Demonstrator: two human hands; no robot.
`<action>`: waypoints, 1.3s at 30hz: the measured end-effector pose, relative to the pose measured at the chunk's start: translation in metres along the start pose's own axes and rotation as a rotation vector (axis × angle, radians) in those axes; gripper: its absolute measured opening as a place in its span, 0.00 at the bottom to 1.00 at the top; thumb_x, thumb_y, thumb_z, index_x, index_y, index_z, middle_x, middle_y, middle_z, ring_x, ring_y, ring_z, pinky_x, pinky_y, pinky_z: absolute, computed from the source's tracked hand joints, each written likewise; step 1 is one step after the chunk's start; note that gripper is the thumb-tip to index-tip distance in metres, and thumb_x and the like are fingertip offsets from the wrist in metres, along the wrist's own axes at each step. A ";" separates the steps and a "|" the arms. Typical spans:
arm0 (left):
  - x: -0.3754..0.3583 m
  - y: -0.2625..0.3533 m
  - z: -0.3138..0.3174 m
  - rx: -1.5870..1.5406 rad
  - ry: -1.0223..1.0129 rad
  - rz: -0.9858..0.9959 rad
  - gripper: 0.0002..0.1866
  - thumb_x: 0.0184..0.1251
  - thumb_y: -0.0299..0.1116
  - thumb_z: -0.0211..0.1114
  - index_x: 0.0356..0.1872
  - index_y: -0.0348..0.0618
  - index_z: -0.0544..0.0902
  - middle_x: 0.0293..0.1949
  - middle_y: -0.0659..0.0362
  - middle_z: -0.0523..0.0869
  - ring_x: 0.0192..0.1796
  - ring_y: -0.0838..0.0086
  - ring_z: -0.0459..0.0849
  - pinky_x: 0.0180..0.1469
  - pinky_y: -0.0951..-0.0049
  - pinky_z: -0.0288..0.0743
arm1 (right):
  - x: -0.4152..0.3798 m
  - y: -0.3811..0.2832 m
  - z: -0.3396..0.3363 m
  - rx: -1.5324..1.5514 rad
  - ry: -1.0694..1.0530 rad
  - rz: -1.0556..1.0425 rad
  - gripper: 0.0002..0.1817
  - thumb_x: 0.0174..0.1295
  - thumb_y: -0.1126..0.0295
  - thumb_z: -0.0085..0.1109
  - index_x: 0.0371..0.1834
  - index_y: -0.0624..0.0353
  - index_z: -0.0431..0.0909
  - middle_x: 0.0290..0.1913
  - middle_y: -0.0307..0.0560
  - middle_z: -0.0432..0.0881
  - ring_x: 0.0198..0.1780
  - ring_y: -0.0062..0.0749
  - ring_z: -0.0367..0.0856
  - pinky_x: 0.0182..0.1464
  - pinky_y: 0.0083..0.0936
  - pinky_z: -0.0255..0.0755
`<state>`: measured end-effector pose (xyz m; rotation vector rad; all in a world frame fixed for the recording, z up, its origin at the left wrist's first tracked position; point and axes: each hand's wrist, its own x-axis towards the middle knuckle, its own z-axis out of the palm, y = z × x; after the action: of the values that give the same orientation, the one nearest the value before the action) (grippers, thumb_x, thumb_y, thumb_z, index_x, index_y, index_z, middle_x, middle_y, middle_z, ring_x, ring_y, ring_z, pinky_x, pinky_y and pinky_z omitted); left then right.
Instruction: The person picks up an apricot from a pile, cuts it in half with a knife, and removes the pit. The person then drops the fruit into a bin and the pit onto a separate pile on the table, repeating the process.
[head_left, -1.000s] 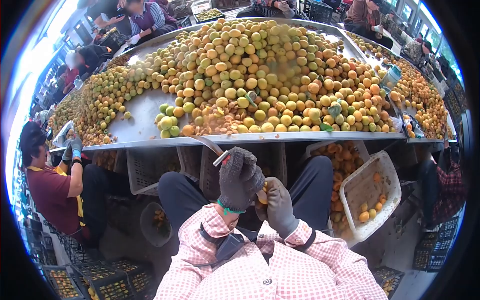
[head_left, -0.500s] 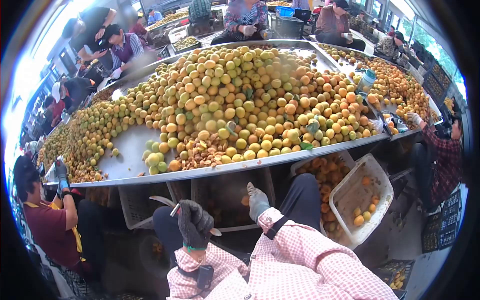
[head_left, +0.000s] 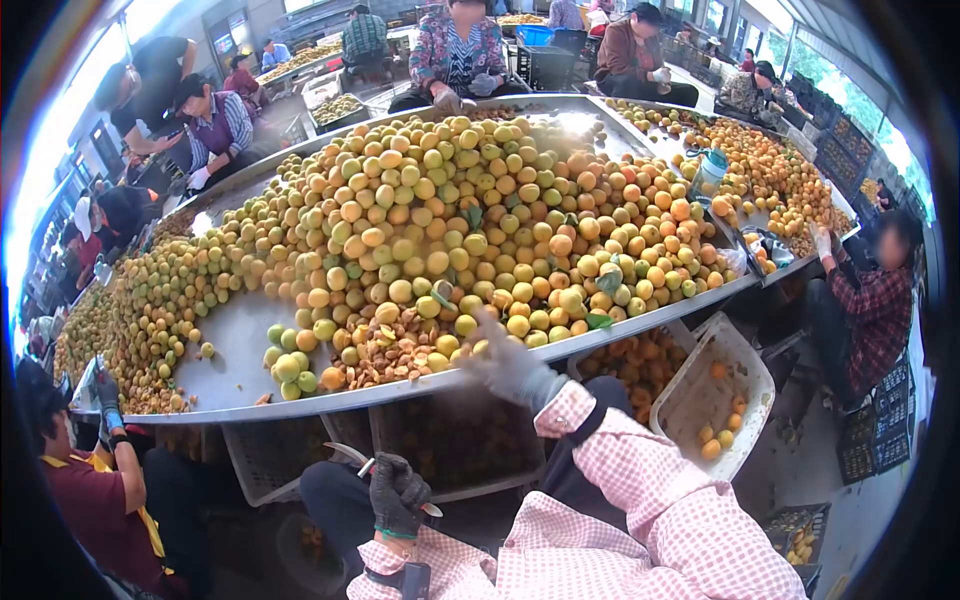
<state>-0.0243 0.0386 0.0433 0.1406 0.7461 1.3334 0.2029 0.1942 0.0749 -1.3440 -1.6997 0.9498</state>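
My left hand, in a dark knitted glove, is closed around a knife with a curved blade pointing up and left, held over my lap. My right hand, in a grey glove and blurred by motion, reaches over the table's near rim with its fingers stretched out. Its fingertips overlap the near edge of a big heap of yellow-orange apricots. Just left of that hand lies a small pile of brown apricot pits. A few greenish apricots sit left of the pits.
The metal table spans the view. Beneath its rim stand a pale crate and a tilted white crate holding a few apricots. A bottle stands at the right. People sit around the table, one close at left.
My right hand has moved from above my lap up and forward over the table rim, its fingers spreading. My left hand, still holding the knife, sits slightly lower in view as the camera has tilted.
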 end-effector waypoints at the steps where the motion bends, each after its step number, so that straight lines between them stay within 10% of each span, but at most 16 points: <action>1: 0.002 -0.002 0.001 0.065 0.005 -0.006 0.15 0.70 0.46 0.56 0.29 0.48 0.77 0.13 0.69 0.60 0.11 0.83 0.56 0.15 0.78 0.51 | 0.009 -0.006 -0.023 -0.205 0.099 -0.076 0.23 0.59 0.65 0.62 0.57 0.57 0.71 0.47 0.49 0.77 0.43 0.36 0.79 0.45 0.27 0.73; 4: 0.005 -0.008 0.001 0.177 0.029 -0.060 0.15 0.70 0.47 0.56 0.30 0.49 0.77 0.13 0.70 0.59 0.10 0.82 0.56 0.13 0.78 0.50 | 0.032 0.012 -0.100 -0.792 0.266 -0.239 0.28 0.52 0.69 0.64 0.59 0.50 0.71 0.56 0.53 0.75 0.58 0.48 0.73 0.58 0.36 0.69; 9: 0.011 -0.015 0.004 0.316 0.021 -0.107 0.11 0.69 0.38 0.59 0.30 0.43 0.78 0.12 0.68 0.62 0.11 0.82 0.58 0.14 0.77 0.52 | 0.035 0.049 -0.138 -0.948 -0.046 0.116 0.17 0.52 0.70 0.62 0.48 0.50 0.77 0.51 0.52 0.77 0.52 0.45 0.76 0.55 0.36 0.70; 12: 0.014 -0.012 0.027 0.440 0.116 -0.054 0.08 0.68 0.34 0.61 0.30 0.44 0.78 0.13 0.67 0.65 0.12 0.82 0.59 0.14 0.77 0.53 | 0.014 0.018 -0.127 0.057 0.098 0.123 0.11 0.61 0.65 0.57 0.41 0.59 0.77 0.41 0.46 0.78 0.40 0.33 0.81 0.41 0.24 0.75; 14: 0.026 -0.014 0.020 0.418 0.094 -0.107 0.06 0.65 0.31 0.63 0.31 0.43 0.78 0.16 0.64 0.71 0.15 0.79 0.67 0.16 0.73 0.63 | -0.026 -0.004 -0.105 1.250 -0.316 0.358 0.11 0.64 0.65 0.55 0.41 0.61 0.76 0.43 0.44 0.77 0.36 0.26 0.79 0.31 0.17 0.72; 16: 0.038 -0.025 0.022 1.215 0.032 0.457 0.10 0.61 0.36 0.67 0.34 0.42 0.78 0.21 0.57 0.78 0.20 0.68 0.79 0.23 0.66 0.73 | -0.062 -0.041 -0.064 1.108 -0.371 0.524 0.09 0.62 0.68 0.57 0.42 0.60 0.76 0.45 0.47 0.77 0.35 0.25 0.78 0.29 0.16 0.72; 19: 0.015 -0.020 0.057 1.882 -0.016 0.686 0.17 0.56 0.42 0.69 0.39 0.41 0.78 0.28 0.50 0.83 0.31 0.57 0.85 0.32 0.61 0.77 | -0.110 -0.043 0.018 0.672 -0.235 0.295 0.17 0.62 0.64 0.62 0.50 0.61 0.74 0.45 0.39 0.76 0.35 0.20 0.76 0.31 0.17 0.72; 20: 0.008 -0.025 0.054 1.888 -0.005 0.664 0.17 0.56 0.42 0.69 0.39 0.41 0.78 0.28 0.50 0.83 0.31 0.57 0.85 0.32 0.61 0.77 | -0.124 -0.031 0.041 0.625 -0.091 0.100 0.16 0.62 0.66 0.62 0.50 0.61 0.75 0.44 0.38 0.77 0.35 0.19 0.76 0.32 0.17 0.72; 24: -0.027 -0.027 0.053 1.836 -0.289 0.373 0.21 0.56 0.42 0.70 0.46 0.41 0.77 0.34 0.52 0.85 0.30 0.57 0.85 0.35 0.62 0.78 | -0.135 -0.030 0.004 0.824 -0.452 0.592 0.12 0.63 0.65 0.60 0.46 0.58 0.78 0.40 0.36 0.77 0.33 0.16 0.75 0.29 0.15 0.70; 27: -0.036 -0.031 0.047 0.945 -0.535 -0.278 0.19 0.62 0.35 0.68 0.52 0.44 0.75 0.31 0.68 0.79 0.32 0.80 0.76 0.35 0.72 0.75 | -0.141 -0.026 -0.023 0.982 -0.446 0.613 0.12 0.61 0.66 0.62 0.45 0.59 0.76 0.42 0.40 0.76 0.38 0.20 0.75 0.34 0.16 0.70; 30: -0.035 -0.023 0.056 0.936 -0.246 -0.297 0.16 0.63 0.34 0.67 0.50 0.46 0.76 0.31 0.67 0.79 0.33 0.80 0.77 0.36 0.74 0.74 | -0.148 -0.047 -0.040 0.893 -0.396 0.610 0.14 0.59 0.72 0.65 0.47 0.61 0.75 0.43 0.42 0.76 0.43 0.22 0.76 0.44 0.17 0.73; 32: -0.029 -0.023 0.056 0.953 -0.287 -0.209 0.14 0.63 0.33 0.66 0.47 0.44 0.77 0.30 0.63 0.81 0.32 0.75 0.79 0.36 0.73 0.75 | -0.157 -0.049 -0.039 0.694 -0.375 0.596 0.18 0.57 0.72 0.67 0.50 0.61 0.73 0.42 0.41 0.77 0.42 0.21 0.75 0.47 0.17 0.73; 34: -0.034 -0.024 0.070 1.233 -0.303 0.299 0.13 0.62 0.32 0.67 0.45 0.42 0.77 0.31 0.55 0.82 0.32 0.70 0.82 0.36 0.71 0.75 | -0.167 -0.045 -0.029 0.466 -0.364 0.274 0.23 0.57 0.68 0.69 0.53 0.61 0.70 0.39 0.38 0.76 0.41 0.17 0.74 0.47 0.15 0.71; 39: -0.063 -0.014 0.082 1.554 -0.575 0.383 0.22 0.56 0.35 0.69 0.51 0.45 0.74 0.36 0.44 0.83 0.39 0.46 0.83 0.39 0.58 0.76 | -0.173 -0.052 -0.015 0.550 -0.288 0.171 0.31 0.51 0.62 0.74 0.54 0.59 0.68 0.39 0.41 0.77 0.40 0.24 0.77 0.46 0.20 0.72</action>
<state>0.0307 0.0034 0.1241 1.8757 1.1135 0.6827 0.2228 0.0168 0.1082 -1.0239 -1.3812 1.6333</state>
